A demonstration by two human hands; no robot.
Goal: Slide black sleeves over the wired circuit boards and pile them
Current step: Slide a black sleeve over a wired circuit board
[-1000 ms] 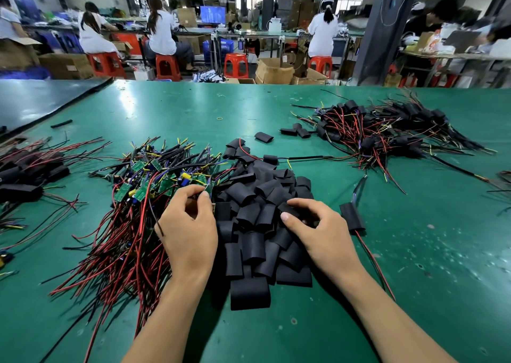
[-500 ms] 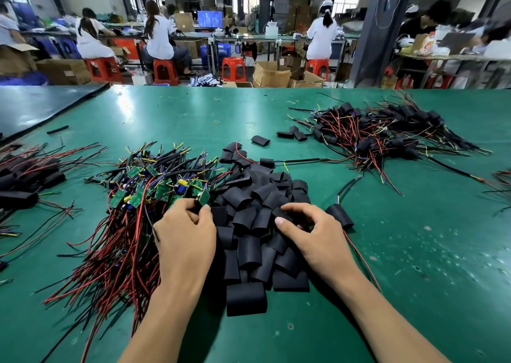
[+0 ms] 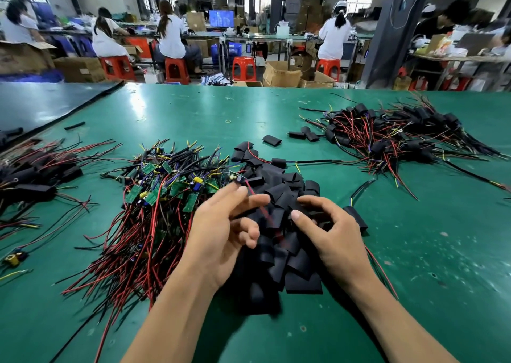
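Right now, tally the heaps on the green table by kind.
Heaps of bare wired circuit boards: 1
Heaps of empty black sleeves: 1
Heaps of sleeved boards: 2, one far right, one at the left edge
Total: 4 heaps

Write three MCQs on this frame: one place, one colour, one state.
1. The loose black sleeves lie:
A) right of the green boards
B) left of them
C) in a cardboard box

2. The table top is:
A) white
B) green
C) red

3. The green boards are:
A) sleeved
B) boxed
C) uncovered

Key:
1 A, the sleeve heap sits directly right of the board-and-wire pile.
2 B, a green mat covers the top.
3 C, the circuit faces and parts show with no sleeve over them.
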